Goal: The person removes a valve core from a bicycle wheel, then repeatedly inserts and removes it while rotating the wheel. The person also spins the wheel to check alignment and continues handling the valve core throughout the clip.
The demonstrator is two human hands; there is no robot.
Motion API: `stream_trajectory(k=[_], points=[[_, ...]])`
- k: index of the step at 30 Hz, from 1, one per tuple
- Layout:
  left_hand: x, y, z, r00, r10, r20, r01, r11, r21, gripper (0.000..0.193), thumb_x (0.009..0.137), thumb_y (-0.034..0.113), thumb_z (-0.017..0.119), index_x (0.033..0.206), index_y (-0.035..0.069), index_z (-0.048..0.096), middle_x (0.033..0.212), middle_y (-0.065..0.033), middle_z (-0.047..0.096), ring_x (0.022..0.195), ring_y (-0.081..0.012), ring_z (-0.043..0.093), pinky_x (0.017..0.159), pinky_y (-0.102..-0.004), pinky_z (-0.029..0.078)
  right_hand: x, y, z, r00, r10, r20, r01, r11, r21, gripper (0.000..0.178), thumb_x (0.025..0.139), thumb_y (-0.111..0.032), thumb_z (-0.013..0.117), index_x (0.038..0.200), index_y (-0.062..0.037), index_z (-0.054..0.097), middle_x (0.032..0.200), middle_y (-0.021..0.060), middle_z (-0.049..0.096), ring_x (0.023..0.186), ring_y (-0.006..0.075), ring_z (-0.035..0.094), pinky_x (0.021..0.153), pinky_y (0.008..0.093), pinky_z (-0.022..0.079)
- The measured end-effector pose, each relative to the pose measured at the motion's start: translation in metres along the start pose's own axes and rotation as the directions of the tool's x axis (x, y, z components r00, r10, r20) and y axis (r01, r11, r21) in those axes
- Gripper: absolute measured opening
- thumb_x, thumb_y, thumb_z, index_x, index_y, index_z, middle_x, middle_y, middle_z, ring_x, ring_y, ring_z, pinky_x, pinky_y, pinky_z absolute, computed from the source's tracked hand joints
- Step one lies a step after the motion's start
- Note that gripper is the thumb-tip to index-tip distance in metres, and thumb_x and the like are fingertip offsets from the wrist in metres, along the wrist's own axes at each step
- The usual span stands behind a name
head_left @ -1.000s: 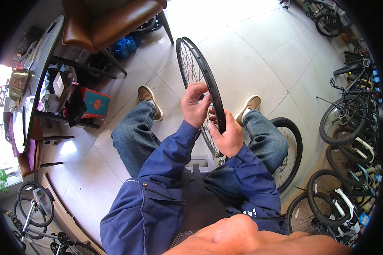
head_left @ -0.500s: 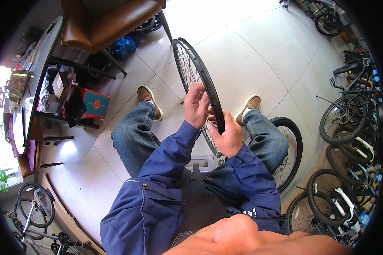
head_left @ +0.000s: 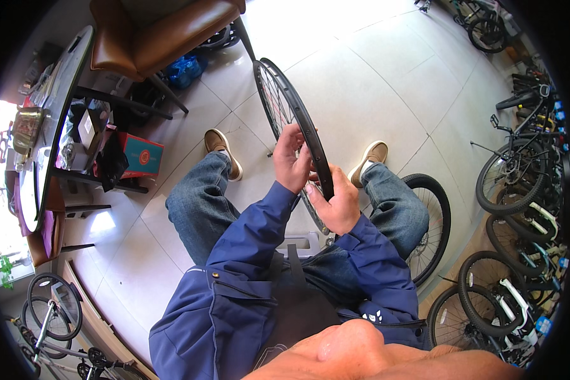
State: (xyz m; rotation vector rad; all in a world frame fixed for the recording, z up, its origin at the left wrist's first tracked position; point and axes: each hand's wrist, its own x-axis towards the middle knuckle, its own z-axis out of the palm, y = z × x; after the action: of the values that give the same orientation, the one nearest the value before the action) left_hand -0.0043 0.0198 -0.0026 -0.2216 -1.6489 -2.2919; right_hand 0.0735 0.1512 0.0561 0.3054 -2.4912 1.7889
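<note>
A bicycle wheel without a tyre, with a black rim and thin spokes, stands on edge between my legs, leaning a little to the left at its far end. My left hand is on the wheel's left side, its fingers curled up at the rim and spokes. From the right, my right hand grips the near part of the rim, thumb on the inner side and fingers partly hidden behind it. What the fingertips touch between the hands is too small to make out.
Beside my right leg a tyred wheel lies behind the knee. Rows of bicycles line the right. At left stand a table, a brown chair and a red and teal box. A grey bicycle is at lower left.
The wheel's far end has shifted slightly to the left and down. Both hands stay at nearly the same place on it, with small finger movements.
</note>
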Motion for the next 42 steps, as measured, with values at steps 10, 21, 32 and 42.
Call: stream_trajectory(k=[10, 21, 32, 42], points=[[0.0005, -0.0021, -0.0042, 0.998, 0.051, 0.04, -0.054, 0.994, 0.097, 0.018, 0.112, 0.009, 0.059, 0.128, 0.002, 0.06, 0.118, -0.0077, 0.07, 0.098, -0.0129, 0.069, 0.085, -0.028, 0.057, 0.0005, 0.0003, 0.0002, 1.0, -0.014, -0.005, 0.014, 1.0, -0.003, 0.051, 0.096, -0.012, 0.077, 0.142, -0.0026, 0.058, 0.113, 0.015, 0.073, 0.1, 0.0279, 0.076, 0.088, 0.0381, 0.06], [0.0017, -0.0029, -0.0021, 0.998, 0.053, 0.025, -0.052, 0.998, -0.04, 0.019, 0.112, 0.009, 0.059, 0.129, 0.002, 0.058, 0.121, -0.0087, 0.07, 0.1, -0.0133, 0.068, 0.084, -0.0287, 0.058, 0.0007, -0.001, -0.0001, 1.0, 0.002, 0.005, -0.002, 1.0, 0.001, 0.049, 0.096, -0.011, 0.076, 0.141, -0.0023, 0.058, 0.114, 0.0153, 0.073, 0.1, 0.0282, 0.076, 0.089, 0.0379, 0.06], [0.0002, -0.0037, -0.0031, 0.997, -0.027, 0.074, 0.028, 1.0, -0.01, 0.023, 0.111, 0.009, 0.061, 0.132, 0.003, 0.055, 0.12, -0.0097, 0.071, 0.1, -0.0135, 0.069, 0.084, -0.0288, 0.058, 0.0011, -0.0026, 0.0007, 1.0, 0.009, -0.009, -0.009, 0.999, 0.032, 0.049, 0.096, -0.01, 0.076, 0.141, -0.0023, 0.059, 0.117, 0.015, 0.073, 0.103, 0.0265, 0.077, 0.09, 0.0374, 0.061], [0.0027, 0.0026, -0.0018, 0.997, 0.01, 0.073, -0.013, 0.999, 0.048, 0.016, 0.112, 0.012, 0.06, 0.125, 0.002, 0.061, 0.118, -0.0084, 0.072, 0.099, -0.0132, 0.069, 0.084, -0.0281, 0.057, 0.0007, 0.0, 0.0003, 1.0, -0.002, -0.006, 0.002, 1.0, 0.005, 0.049, 0.095, -0.011, 0.076, 0.141, -0.0028, 0.059, 0.114, 0.0147, 0.074, 0.101, 0.0265, 0.077, 0.089, 0.0373, 0.06]])
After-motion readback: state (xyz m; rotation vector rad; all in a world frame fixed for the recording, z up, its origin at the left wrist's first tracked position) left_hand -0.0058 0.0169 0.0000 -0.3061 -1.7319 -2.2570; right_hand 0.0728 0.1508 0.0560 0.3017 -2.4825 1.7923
